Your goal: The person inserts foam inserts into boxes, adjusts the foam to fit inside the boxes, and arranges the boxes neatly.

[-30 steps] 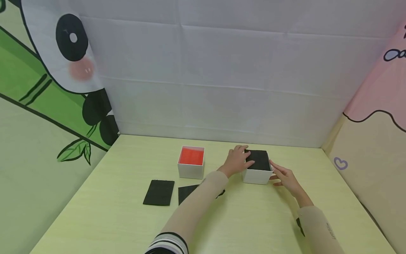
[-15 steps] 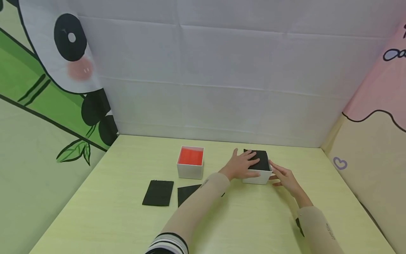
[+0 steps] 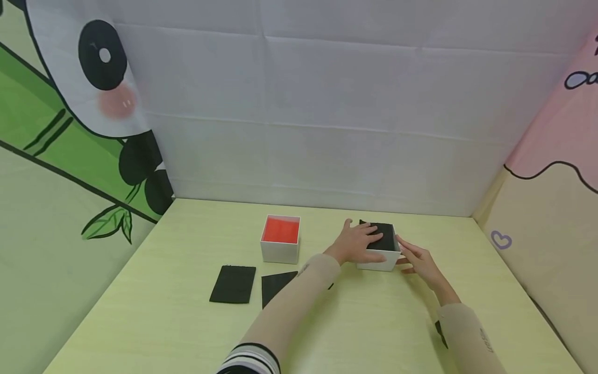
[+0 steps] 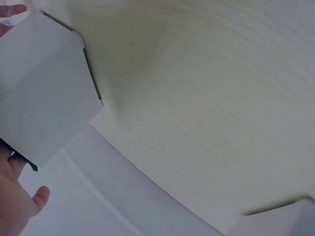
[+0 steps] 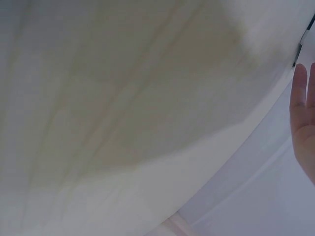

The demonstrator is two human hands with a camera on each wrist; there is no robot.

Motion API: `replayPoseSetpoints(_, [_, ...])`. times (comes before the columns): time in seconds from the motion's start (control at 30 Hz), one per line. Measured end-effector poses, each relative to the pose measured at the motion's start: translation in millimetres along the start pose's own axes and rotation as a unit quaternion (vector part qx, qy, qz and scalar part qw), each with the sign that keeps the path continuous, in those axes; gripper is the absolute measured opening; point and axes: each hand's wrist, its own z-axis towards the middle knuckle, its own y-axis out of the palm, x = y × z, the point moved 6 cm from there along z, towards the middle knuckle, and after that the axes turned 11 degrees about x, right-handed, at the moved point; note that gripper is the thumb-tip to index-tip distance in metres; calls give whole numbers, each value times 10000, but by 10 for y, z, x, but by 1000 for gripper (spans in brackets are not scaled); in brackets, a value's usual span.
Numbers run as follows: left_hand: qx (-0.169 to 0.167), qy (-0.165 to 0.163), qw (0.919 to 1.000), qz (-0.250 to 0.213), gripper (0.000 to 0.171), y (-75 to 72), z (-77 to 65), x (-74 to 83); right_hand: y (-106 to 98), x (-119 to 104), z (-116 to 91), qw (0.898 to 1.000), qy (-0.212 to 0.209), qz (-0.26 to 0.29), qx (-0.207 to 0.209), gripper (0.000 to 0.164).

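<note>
A white box (image 3: 374, 265) stands at the back right of the table, and a flat black piece (image 3: 386, 238) covers its top; cloth or foam, I cannot tell. My left hand (image 3: 353, 244) rests on that black piece with its fingers spread and straight. Against the box's right side my right hand (image 3: 419, 261) holds its extended fingers. The left wrist view has the pale box side (image 4: 54, 83) with a dark edge of the piece by the fingers. In the right wrist view, the fingers of the right hand (image 5: 304, 118) reach up at the right edge.
A second white box (image 3: 280, 253) with a red inside stands left of the hands. Two black squares lie in front of it, one in full view (image 3: 233, 284), the other (image 3: 275, 285) partly under the left sleeve (image 3: 289, 306). A white backdrop (image 3: 327, 156) borders the table's back.
My left hand has spread its fingers and moved slightly right and down, flat over the black piece. The right hand and both boxes look unmoved.
</note>
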Motion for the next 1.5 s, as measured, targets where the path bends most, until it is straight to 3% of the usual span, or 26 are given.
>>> replayPoseSetpoints(0.37, [-211,115,9990,366,72,69,13,25,1,-60,-17,10000,-49,73,13,49])
replayPoseSetpoints(0.73, [-569,695,9923,858,65,38,-4,23,5,33,2,10000,-13,48,-21,46])
replayPoseSetpoints(0.97, [-484,1026,9860,1220,59,-21,14,18,-20,44,-2,10000,5,35,11,46])
replayPoseSetpoints(1.5, [-643,1025,9847,1253,59,-6,29,68,-1,29,5,9999,115,30,42,48])
